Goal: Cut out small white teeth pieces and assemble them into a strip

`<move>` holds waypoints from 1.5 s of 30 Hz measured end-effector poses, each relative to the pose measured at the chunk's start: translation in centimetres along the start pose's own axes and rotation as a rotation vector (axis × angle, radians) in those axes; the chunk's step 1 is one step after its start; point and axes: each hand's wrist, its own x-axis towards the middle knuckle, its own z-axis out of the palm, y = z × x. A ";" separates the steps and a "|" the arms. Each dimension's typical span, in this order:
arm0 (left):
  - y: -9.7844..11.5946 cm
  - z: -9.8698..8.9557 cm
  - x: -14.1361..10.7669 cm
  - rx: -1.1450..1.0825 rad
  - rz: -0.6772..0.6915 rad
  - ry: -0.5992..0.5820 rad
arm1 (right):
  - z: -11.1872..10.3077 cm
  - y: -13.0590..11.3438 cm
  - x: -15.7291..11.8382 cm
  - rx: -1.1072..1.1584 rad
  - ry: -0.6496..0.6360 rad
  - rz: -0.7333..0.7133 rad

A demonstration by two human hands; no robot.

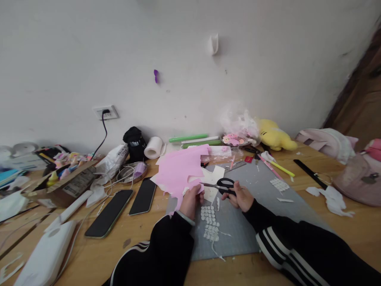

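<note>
The left hand (pixel 191 200) pinches the pink paper (pixel 178 169); the right hand (pixel 240 197) grips the black-handled scissors (pixel 226 186). Keep fingertips away from blades.

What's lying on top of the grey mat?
On the mat: two clusters of small white pieces, a ruler and loose white scraps. The pink sheet, left hand and right hand hide part of it; what lies beneath cannot be seen.
</note>
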 end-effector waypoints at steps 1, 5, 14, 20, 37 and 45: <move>0.0 0.0 0.0 -0.001 0.003 0.000 | 0.0 0.0 0.0 0.000 -0.002 0.001; 0.0 -0.1 0.0 -0.007 0.010 0.006 | -0.1 0.1 0.1 0.005 0.000 0.006; -0.1 -0.1 0.0 -0.003 -0.006 -0.013 | -0.1 0.3 0.2 0.017 -0.009 0.007; -0.1 -0.1 0.0 0.002 0.002 -0.023 | -0.1 -0.1 0.1 0.026 -0.010 0.029; -0.2 -0.1 0.1 -0.010 -0.026 0.026 | 0.1 -0.1 0.1 0.047 -0.006 0.041; -0.2 -0.1 0.2 -0.024 -0.004 0.033 | -0.4 0.6 0.4 0.050 0.059 0.005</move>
